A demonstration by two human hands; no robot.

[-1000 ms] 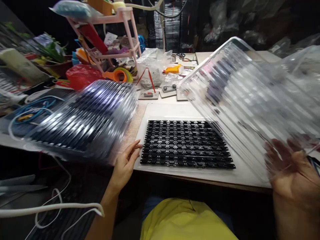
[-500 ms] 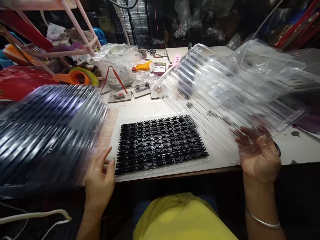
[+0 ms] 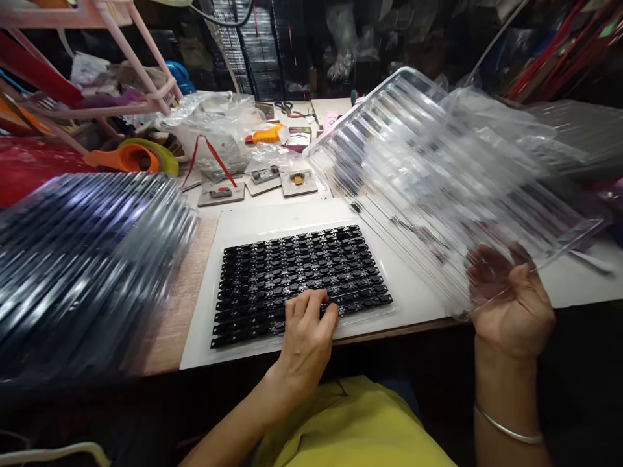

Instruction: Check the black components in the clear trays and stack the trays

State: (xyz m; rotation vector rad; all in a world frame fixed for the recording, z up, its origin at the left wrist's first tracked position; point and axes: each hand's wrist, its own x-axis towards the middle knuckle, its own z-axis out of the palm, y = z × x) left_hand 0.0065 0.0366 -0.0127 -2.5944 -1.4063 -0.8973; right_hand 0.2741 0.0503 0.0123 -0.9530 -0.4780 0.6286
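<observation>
Rows of narrow black circuit board strips (image 3: pixel 296 266) lie in a clear plastic tray (image 3: pixel 384 312) on a white sheet near the table's front edge. My left hand (image 3: pixel 309 334) is over the nearest rows, its fingers bent down and closed on a strip; the fingertips are partly hidden. Off to the right, my right hand (image 3: pixel 516 305) grips the lower corner of a second clear ribbed tray (image 3: pixel 413 130). That tray is held up at a tilt, with nothing visible in its grooves, and the fingers show through the plastic.
At the left stands a stack of filled ribbed trays (image 3: pixel 97 259). Behind the strips lie small fixture blocks (image 3: pixel 299 183), plastic bags (image 3: pixel 209 130), an orange tape dispenser (image 3: pixel 129 157) and pliers (image 3: pixel 292 111). A pink rack (image 3: pixel 117 45) rises at the back left.
My left hand has moved right, from beside the filled tray onto its nearest strips. My right hand still holds the clear tray, which is tilted up slightly more. The view has shifted a little.
</observation>
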